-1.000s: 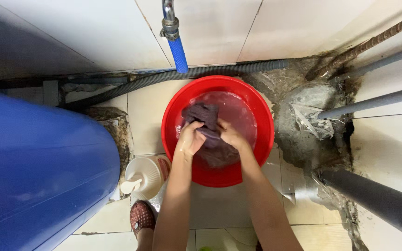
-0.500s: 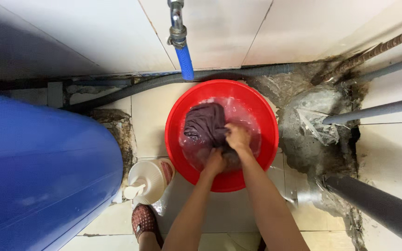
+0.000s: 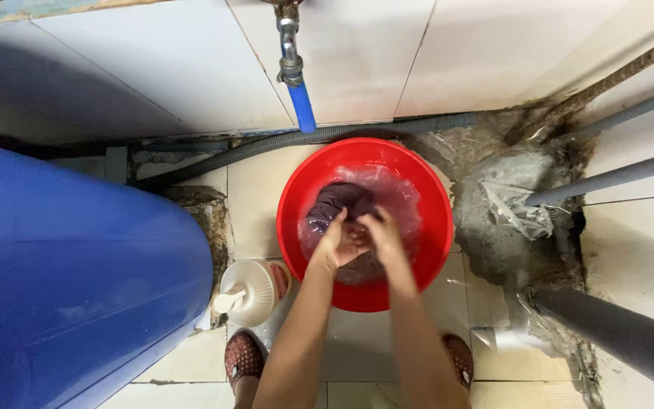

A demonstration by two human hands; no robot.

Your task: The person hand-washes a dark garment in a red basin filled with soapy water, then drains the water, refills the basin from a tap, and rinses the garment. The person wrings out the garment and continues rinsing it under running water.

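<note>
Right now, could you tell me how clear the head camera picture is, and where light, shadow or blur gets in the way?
Head view: even, soft light, with a glossy sheen on the blue barrel; the wide lens bends the wall tiles and pipes at the edges; the left hand and right hand are slightly motion-blurred over the dark cloth; foam and water in the red basin hide the cloth's lower part; the right-hand corner is dim.

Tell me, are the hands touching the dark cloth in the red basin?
Touching. The head view shows the left hand and right hand pressed together onto the dark cloth in the soapy water of the red basin.
</note>
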